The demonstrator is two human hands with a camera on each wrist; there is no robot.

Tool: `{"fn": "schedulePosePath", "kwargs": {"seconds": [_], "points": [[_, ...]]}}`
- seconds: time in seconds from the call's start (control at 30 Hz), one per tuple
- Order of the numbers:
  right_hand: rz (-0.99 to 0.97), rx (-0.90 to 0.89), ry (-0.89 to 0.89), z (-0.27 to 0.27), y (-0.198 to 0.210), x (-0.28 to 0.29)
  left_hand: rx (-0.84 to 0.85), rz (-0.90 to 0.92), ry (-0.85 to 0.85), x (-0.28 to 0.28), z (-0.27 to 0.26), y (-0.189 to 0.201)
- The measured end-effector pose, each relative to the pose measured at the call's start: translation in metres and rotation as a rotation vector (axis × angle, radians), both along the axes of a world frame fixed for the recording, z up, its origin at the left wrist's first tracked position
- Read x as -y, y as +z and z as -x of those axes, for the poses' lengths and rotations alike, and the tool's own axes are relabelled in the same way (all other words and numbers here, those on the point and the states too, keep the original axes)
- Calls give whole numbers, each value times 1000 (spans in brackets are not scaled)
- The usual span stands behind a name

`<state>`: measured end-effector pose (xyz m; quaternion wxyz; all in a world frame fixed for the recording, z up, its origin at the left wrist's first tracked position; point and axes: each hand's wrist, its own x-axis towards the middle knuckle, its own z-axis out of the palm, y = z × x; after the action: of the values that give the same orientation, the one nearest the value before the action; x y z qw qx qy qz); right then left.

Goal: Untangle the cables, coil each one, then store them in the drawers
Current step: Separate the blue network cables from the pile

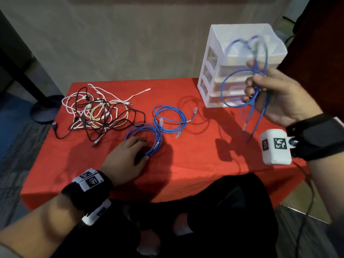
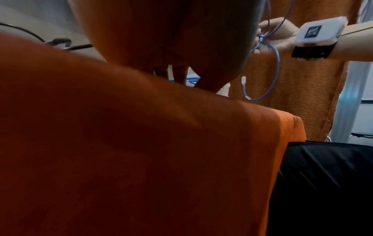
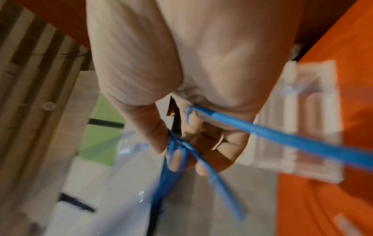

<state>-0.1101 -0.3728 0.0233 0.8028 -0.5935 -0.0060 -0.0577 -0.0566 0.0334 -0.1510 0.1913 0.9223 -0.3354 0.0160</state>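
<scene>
My right hand (image 1: 251, 77) is raised in front of the white drawer unit (image 1: 212, 67) and grips a coiled blue cable (image 1: 222, 90); its loops and two plug ends hang free. The right wrist view shows these fingers (image 3: 177, 159) curled round the blue strands (image 3: 282, 137). My left hand (image 1: 142, 149) lies on the red tablecloth (image 1: 195, 164), thumb and fingers closed on the near arc of a second blue coil (image 1: 158, 138). A third blue coil (image 1: 183, 118) lies just behind it. A tangle of black and white cables (image 1: 96, 112) sits at the far left. All drawers look closed.
The drawer unit stands at the table's back right corner. A dark stand base (image 1: 42, 110) rests on the floor left of the table. My dark-trousered legs (image 1: 223, 202) are at the near edge. A brown panel (image 1: 316, 43) rises on the right.
</scene>
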Motion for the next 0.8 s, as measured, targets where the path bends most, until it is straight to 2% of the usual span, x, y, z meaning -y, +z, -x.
{"fn": "schedulePosePath", "kwargs": {"seconds": [0.07, 0.13, 0.2, 0.27, 0.4, 0.57, 0.8], "points": [[51, -81, -78, -5, -18, 16, 5, 5, -2, 0, 0, 0], [186, -265, -153, -5, -56, 33, 7, 5, -1, 0, 1, -1], [427, -501, -317, 0, -104, 60, 8, 5, 0, -1, 0, -1], [679, -565, -426, 5, -132, 75, 6, -1, -3, -1, 0, -1], [1253, -630, -455, 12, -135, 86, 17, -6, -10, 0, 0, -1], [1390, -688, -406, 6, -128, 88, 10, -9, -14, 0, -2, -1], [1261, -683, -453, -1, -126, 92, 13, -3, -23, 0, 0, 2]]}}
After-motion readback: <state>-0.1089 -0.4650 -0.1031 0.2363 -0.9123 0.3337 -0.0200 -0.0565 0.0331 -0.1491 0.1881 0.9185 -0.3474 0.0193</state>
